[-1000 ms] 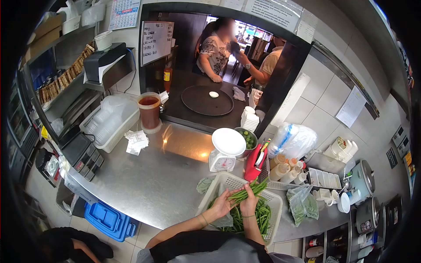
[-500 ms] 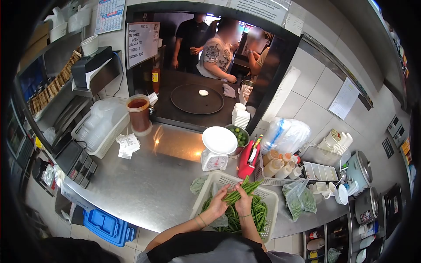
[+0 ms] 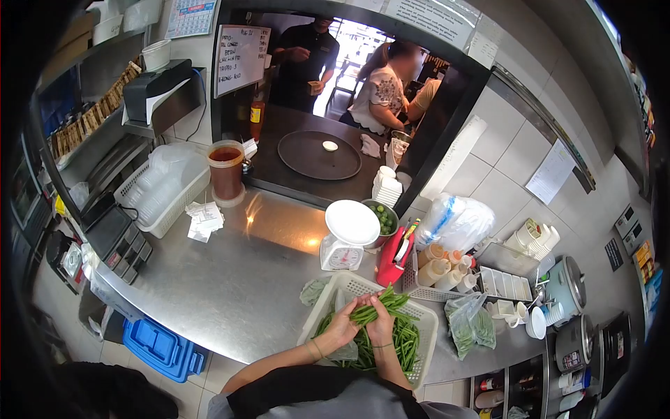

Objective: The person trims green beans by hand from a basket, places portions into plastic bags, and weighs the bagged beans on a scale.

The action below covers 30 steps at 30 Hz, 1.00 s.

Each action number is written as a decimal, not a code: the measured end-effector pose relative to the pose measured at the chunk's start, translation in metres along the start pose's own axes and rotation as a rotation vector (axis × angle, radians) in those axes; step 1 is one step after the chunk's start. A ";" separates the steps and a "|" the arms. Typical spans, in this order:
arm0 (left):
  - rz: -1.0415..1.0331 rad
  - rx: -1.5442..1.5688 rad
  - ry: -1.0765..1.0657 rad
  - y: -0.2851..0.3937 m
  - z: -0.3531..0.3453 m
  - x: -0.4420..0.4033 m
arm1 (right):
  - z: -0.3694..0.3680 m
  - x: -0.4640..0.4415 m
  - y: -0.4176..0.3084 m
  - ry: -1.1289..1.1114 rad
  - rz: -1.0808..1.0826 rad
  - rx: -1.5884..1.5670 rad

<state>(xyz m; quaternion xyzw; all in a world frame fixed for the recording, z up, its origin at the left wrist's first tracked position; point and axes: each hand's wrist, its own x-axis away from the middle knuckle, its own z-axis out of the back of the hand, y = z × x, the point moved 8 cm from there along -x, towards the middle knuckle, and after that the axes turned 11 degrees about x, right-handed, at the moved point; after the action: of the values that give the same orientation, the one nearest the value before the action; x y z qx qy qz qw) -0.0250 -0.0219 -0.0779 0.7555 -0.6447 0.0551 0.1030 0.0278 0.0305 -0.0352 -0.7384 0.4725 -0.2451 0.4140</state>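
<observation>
A bunch of green beans [image 3: 389, 304] is gripped between my two hands, above a white plastic basket [image 3: 427, 349]. My left hand [image 3: 344, 327] has its fingers wrapped round the near side of the bunch. On the other side my right hand [image 3: 380, 322] closes round the same beans, its thumb upward. More loose green beans [image 3: 403, 343] fill the basket below, and a clear plastic bag [image 3: 345, 349] lies among them, partly hidden by my left forearm. Just beyond the basket stands a white dial scale [image 3: 342, 257] with a round pan.
Right of the scale are a red holder [image 3: 395, 257], a bowl of green limes [image 3: 382, 219] and sauce bottles [image 3: 434, 271]. A bag of greens [image 3: 472, 325] lies to the right. At left stand a tub of red-brown sauce [image 3: 227, 171] and a container basket [image 3: 162, 222]. People stand beyond the pass window.
Both hands keep hold of the bean bunch, with only slight finger shifts. The camera view has shifted a little. Beyond the window, the people have changed position.
</observation>
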 end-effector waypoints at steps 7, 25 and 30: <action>-0.016 -0.194 0.010 0.001 0.013 -0.002 | 0.016 -0.005 0.005 0.154 -0.068 0.220; -0.793 -1.809 -0.408 0.042 -0.119 0.029 | -0.003 -0.001 0.001 -0.157 -0.135 0.696; -0.677 -1.651 -0.505 0.044 -0.116 0.019 | -0.006 0.002 0.002 -0.215 -0.188 0.715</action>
<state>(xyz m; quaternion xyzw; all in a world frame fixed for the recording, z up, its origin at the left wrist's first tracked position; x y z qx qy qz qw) -0.0597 -0.0199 0.0430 0.5802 -0.2280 -0.6206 0.4757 0.0234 0.0265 -0.0339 -0.6091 0.2414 -0.3524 0.6683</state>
